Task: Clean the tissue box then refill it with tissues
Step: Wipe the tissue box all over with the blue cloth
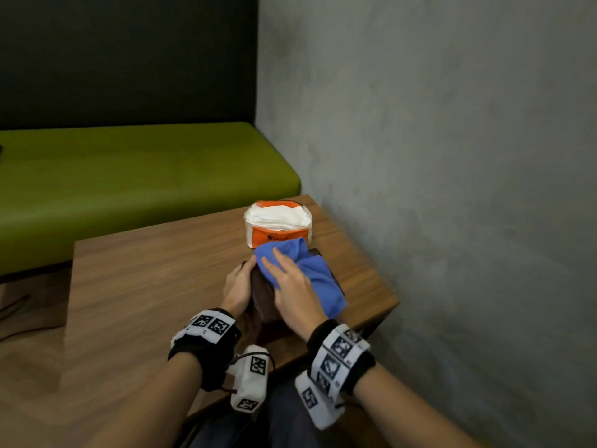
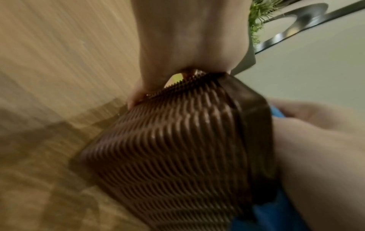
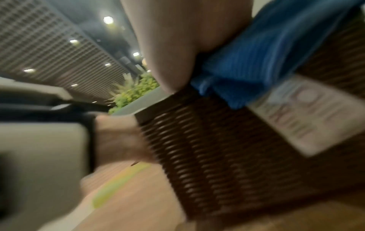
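A dark brown woven tissue box point(image 1: 262, 300) stands on the wooden table point(image 1: 145, 279), with a blue cloth point(image 1: 318, 274) draped over its top. My right hand point(image 1: 281, 273) lies flat on the cloth with straight fingers and presses it onto the box. My left hand point(image 1: 240, 282) grips the box's left side. An orange and white pack of tissues point(image 1: 277, 223), open at the top, sits just behind the box. The left wrist view shows the box's woven side point(image 2: 177, 148) close up. A white label point(image 3: 308, 117) on the box shows in the blurred right wrist view, beside the cloth point(image 3: 256, 62).
The table's right edge runs close to a grey wall point(image 1: 452, 156). A green padded bench point(image 1: 129, 176) stands behind the table. Bare wood lies to the left of the box. The table's near edge is at my wrists.
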{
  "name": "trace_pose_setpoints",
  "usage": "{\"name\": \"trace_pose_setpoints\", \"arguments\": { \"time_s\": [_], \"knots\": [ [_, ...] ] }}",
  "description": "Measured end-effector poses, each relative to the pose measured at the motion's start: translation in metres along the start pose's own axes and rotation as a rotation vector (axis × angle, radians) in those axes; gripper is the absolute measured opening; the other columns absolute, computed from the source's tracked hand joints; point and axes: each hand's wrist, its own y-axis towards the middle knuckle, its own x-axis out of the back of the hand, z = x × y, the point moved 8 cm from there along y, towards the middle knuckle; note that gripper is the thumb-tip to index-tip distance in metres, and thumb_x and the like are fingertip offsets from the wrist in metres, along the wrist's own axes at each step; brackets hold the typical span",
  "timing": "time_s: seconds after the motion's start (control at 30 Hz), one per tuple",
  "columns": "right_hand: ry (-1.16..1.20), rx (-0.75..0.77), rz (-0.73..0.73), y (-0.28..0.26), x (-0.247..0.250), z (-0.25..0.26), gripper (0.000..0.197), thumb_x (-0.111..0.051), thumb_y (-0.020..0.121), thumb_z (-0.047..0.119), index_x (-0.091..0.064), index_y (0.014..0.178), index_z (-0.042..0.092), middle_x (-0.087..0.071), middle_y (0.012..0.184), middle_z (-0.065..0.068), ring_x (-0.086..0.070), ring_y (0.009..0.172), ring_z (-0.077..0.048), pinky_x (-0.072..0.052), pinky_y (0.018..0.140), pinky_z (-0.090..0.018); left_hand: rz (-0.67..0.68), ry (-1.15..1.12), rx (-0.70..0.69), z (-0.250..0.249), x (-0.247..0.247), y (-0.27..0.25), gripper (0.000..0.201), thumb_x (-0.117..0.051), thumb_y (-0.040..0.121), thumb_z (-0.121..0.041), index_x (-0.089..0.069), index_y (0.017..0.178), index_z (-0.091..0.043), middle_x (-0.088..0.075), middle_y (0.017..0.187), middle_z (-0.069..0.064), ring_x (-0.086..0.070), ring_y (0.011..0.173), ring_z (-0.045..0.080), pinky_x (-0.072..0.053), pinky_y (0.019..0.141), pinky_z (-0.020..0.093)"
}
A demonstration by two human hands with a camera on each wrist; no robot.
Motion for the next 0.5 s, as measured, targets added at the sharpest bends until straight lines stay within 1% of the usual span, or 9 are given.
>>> {"name": "trace_pose_setpoints", "arguments": {
  "time_s": [0.07, 0.13, 0.17, 0.2, 0.27, 0.3, 0.33, 0.43, 0.5],
  "knots": [
    [-0.010, 0.130, 0.046, -0.017, -0.004, 0.014, 0.059, -0.043, 0.087, -0.009, -0.037, 0.141, 0.012, -0.024, 0.155, -0.006, -0.024, 0.142, -0.021, -0.021, 0.114, -0.026, -0.041, 0.000, -0.012, -0.008, 0.008, -0.008, 0.057, -0.058, 0.059, -0.060, -0.072, 0.100, -0.023, -0.067, 0.118, 0.011, -0.061, 0.109, 0.029, -0.044, 0.103, 0.047],
    [-0.028, 0.208, 0.035, -0.028, 0.004, 0.008, 0.061, -0.045, 0.084, -0.012, -0.040, 0.140, 0.013, -0.029, 0.153, -0.007, -0.029, 0.140, -0.023, -0.016, 0.113, -0.020, -0.073, -0.004, 0.001, 0.000, 0.019, -0.001, 0.055, -0.061, 0.058, -0.063, -0.072, 0.096, -0.024, -0.068, 0.116, 0.010, -0.061, 0.109, 0.030, -0.044, 0.104, 0.047],
    [-0.035, 0.198, 0.008, -0.026, 0.010, -0.004, 0.062, -0.045, 0.083, -0.013, -0.041, 0.139, 0.014, -0.029, 0.153, -0.009, -0.029, 0.140, -0.024, -0.015, 0.112, -0.019, -0.072, 0.020, -0.013, -0.006, 0.019, -0.009, 0.053, -0.061, 0.056, -0.066, -0.072, 0.091, -0.027, -0.069, 0.114, 0.008, -0.061, 0.109, 0.029, -0.043, 0.104, 0.046],
    [-0.043, 0.143, -0.032, -0.019, 0.017, -0.017, 0.063, -0.044, 0.084, -0.013, -0.040, 0.140, 0.015, -0.026, 0.153, -0.010, -0.027, 0.141, -0.025, -0.015, 0.113, -0.021, -0.056, 0.056, -0.049, -0.015, 0.015, -0.019, 0.047, -0.061, 0.059, -0.065, -0.070, 0.088, -0.029, -0.069, 0.112, 0.006, -0.061, 0.108, 0.027, -0.043, 0.104, 0.044],
    [-0.013, -0.020, -0.136, 0.001, 0.031, -0.040, 0.062, -0.043, 0.087, -0.011, -0.037, 0.141, 0.017, -0.021, 0.155, -0.011, -0.022, 0.143, -0.027, -0.021, 0.117, -0.030, -0.003, 0.142, -0.173, -0.040, -0.001, -0.041, 0.024, -0.058, 0.081, -0.049, -0.065, 0.090, -0.028, -0.067, 0.101, -0.003, -0.061, 0.098, 0.017, -0.042, 0.094, 0.033],
    [0.032, -0.066, -0.187, 0.011, 0.035, -0.039, 0.059, -0.042, 0.087, -0.011, -0.039, 0.140, 0.016, -0.023, 0.154, -0.012, -0.022, 0.143, -0.027, -0.024, 0.117, -0.035, 0.016, 0.161, -0.242, -0.050, -0.009, -0.048, 0.019, -0.056, 0.087, -0.040, -0.063, 0.093, -0.024, -0.066, 0.096, -0.005, -0.060, 0.094, 0.014, -0.039, 0.088, 0.029],
    [0.069, -0.056, -0.223, 0.017, 0.036, -0.029, 0.056, -0.041, 0.088, -0.010, -0.043, 0.138, 0.014, -0.028, 0.152, -0.013, -0.023, 0.142, -0.028, -0.025, 0.116, -0.038, 0.036, 0.187, -0.296, -0.055, -0.017, -0.052, 0.021, -0.054, 0.089, -0.038, -0.063, 0.097, -0.020, -0.066, 0.095, -0.003, -0.060, 0.095, 0.016, -0.039, 0.085, 0.029],
    [0.077, 0.176, -0.218, 0.017, 0.026, 0.013, 0.044, -0.038, 0.088, -0.002, -0.054, 0.128, 0.009, -0.048, 0.138, -0.015, -0.039, 0.133, -0.030, -0.029, 0.113, -0.040, 0.051, 0.297, -0.478, -0.064, -0.022, -0.055, 0.048, -0.050, 0.073, -0.056, -0.064, 0.103, -0.021, -0.068, 0.105, 0.007, -0.057, 0.108, 0.025, -0.044, 0.096, 0.041],
    [0.003, 0.260, -0.198, 0.015, 0.031, 0.008, 0.042, -0.035, 0.087, 0.006, -0.058, 0.122, 0.006, -0.057, 0.126, -0.017, -0.050, 0.121, -0.031, -0.037, 0.106, -0.039, 0.048, 0.358, -0.511, -0.065, -0.014, -0.053, 0.054, -0.054, 0.063, -0.060, -0.066, 0.102, -0.024, -0.067, 0.109, 0.006, -0.056, 0.111, 0.025, -0.044, 0.100, 0.045]
  ]
}}
